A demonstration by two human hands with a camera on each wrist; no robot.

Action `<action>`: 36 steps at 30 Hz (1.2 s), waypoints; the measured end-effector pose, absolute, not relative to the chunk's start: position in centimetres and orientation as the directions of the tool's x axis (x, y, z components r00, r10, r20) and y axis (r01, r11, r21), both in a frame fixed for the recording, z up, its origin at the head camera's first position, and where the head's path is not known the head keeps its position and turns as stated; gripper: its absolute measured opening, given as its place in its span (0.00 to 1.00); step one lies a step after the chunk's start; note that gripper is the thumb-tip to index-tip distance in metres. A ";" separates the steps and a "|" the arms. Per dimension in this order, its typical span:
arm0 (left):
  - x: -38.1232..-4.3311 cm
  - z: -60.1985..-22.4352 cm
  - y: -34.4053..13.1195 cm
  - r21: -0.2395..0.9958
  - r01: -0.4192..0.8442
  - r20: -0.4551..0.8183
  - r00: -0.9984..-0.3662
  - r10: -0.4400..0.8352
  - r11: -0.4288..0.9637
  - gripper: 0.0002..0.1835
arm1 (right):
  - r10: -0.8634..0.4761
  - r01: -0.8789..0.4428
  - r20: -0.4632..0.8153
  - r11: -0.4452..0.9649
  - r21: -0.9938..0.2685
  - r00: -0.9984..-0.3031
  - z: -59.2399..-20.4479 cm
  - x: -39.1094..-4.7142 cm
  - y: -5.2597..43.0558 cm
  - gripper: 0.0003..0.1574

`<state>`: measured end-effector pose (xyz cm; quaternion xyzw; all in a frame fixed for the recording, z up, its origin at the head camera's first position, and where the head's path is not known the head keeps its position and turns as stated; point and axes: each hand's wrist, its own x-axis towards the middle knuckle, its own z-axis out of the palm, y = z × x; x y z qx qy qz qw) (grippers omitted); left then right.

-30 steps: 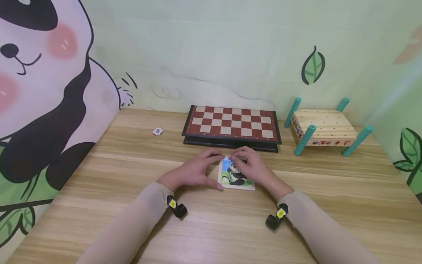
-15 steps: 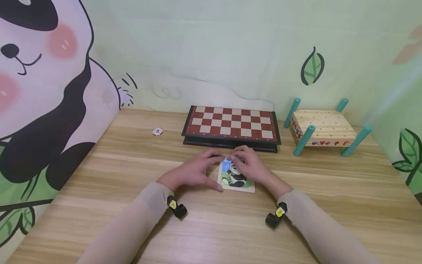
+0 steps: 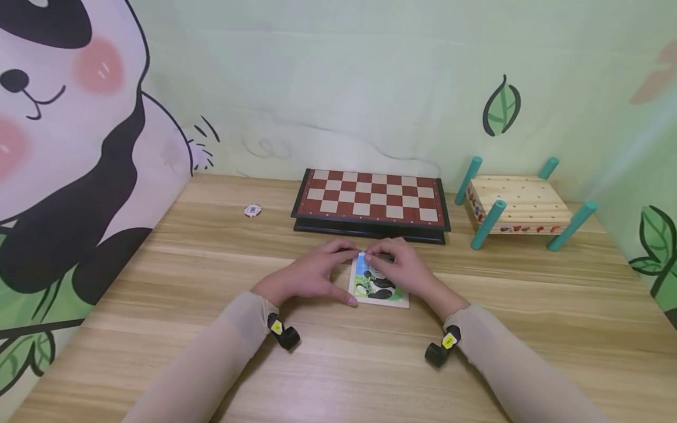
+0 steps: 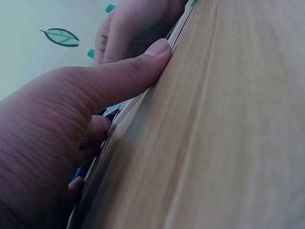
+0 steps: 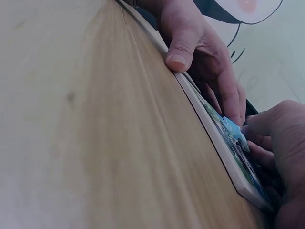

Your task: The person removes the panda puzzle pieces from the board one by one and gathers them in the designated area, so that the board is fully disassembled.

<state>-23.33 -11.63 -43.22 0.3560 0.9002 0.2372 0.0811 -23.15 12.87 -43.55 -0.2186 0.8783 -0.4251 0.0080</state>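
Note:
A small panda picture puzzle in a pale frame lies flat on the wooden table. My left hand grips the frame's left side, thumb at the near corner and fingertips at the far one. Over the puzzle's upper part is my right hand, its thumb and fingers pinching a blue puzzle piece that sits tilted at the far edge. The left thumb presses the frame's edge in the left wrist view. Part of the panda picture is hidden under the right hand.
Behind the hands stands a folded red and white chessboard with a black rim. A wooden pegboard with teal legs is at the back right. A poker chip lies at the back left. A painted wall closes the far side.
My right hand's thumb and fingertips have shifted slightly left along the puzzle's far edge, covering more of the panda's head. The left hand and the frame stay in place.

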 end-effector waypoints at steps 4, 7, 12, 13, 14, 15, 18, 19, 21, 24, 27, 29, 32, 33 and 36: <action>-23.2 -43.1 -11.7 0.496 0.595 0.022 -0.737 0.675 0.633 0.56 | -0.396 -0.369 0.156 0.549 -0.750 -0.905 -43.6 -23.0 12.8 0.12; -23.1 -43.1 -11.8 0.494 0.598 0.028 -0.737 0.676 0.632 0.57 | -0.387 -0.352 0.143 0.545 -0.761 -0.911 -43.6 -23.0 12.7 0.13; -23.3 -43.2 -11.9 0.495 0.600 0.032 -0.736 0.677 0.629 0.58 | -0.371 -0.335 0.141 0.535 -0.775 -0.918 -43.6 -23.0 12.7 0.16; -23.3 -43.3 -11.9 0.496 0.600 0.032 -0.734 0.678 0.627 0.59 | -0.370 -0.336 0.143 0.534 -0.776 -0.918 -43.6 -23.0 12.7 0.16; -23.3 -43.3 -11.9 0.498 0.603 0.034 -0.732 0.681 0.623 0.59 | -0.372 -0.341 0.148 0.531 -0.776 -0.916 -43.6 -23.0 12.7 0.16; -23.3 -43.3 -11.9 0.498 0.606 0.037 -0.729 0.684 0.620 0.59 | -0.374 -0.345 0.152 0.530 -0.774 -0.915 -43.6 -23.0 12.7 0.15; -23.4 -43.4 -11.9 0.496 0.615 0.046 -0.723 0.690 0.612 0.58 | -0.385 -0.362 0.163 0.531 -0.766 -0.908 -43.6 -23.0 12.7 0.13; -23.4 -43.5 -11.9 0.495 0.618 0.047 -0.721 0.691 0.611 0.58 | -0.389 -0.371 0.170 0.533 -0.761 -0.906 -43.6 -23.0 12.8 0.13; -23.4 -43.5 -11.9 0.489 0.620 0.047 -0.721 0.691 0.613 0.58 | -0.404 -0.398 0.189 0.535 -0.745 -0.895 -43.7 -23.0 12.8 0.12; -23.4 -43.4 -11.8 0.484 0.619 0.043 -0.723 0.689 0.619 0.58 | -0.447 -0.479 0.252 0.523 -0.705 -0.858 -43.9 -22.9 13.0 0.10; -23.4 -43.5 -11.7 0.476 0.624 0.048 -0.723 0.690 0.620 0.58 | -0.497 -0.575 0.331 0.493 -0.653 -0.802 -43.9 -22.9 13.1 0.10; -23.4 -43.5 -11.7 0.475 0.625 0.053 -0.723 0.689 0.620 0.58 | -0.521 -0.621 0.372 0.464 -0.632 -0.768 -43.9 -22.8 13.2 0.09; -23.4 -43.6 -11.8 0.470 0.626 0.055 -0.724 0.687 0.622 0.58 | -0.531 -0.641 0.393 0.441 -0.628 -0.751 -44.0 -22.8 13.1 0.08; -23.4 -43.6 -11.8 0.470 0.625 0.054 -0.725 0.687 0.623 0.58 | -0.529 -0.638 0.392 0.438 -0.633 -0.752 -44.0 -22.8 13.1 0.08; -23.4 -43.6 -11.8 0.470 0.628 0.056 -0.722 0.689 0.620 0.57 | -0.522 -0.626 0.384 0.442 -0.643 -0.762 -44.1 -22.7 13.1 0.07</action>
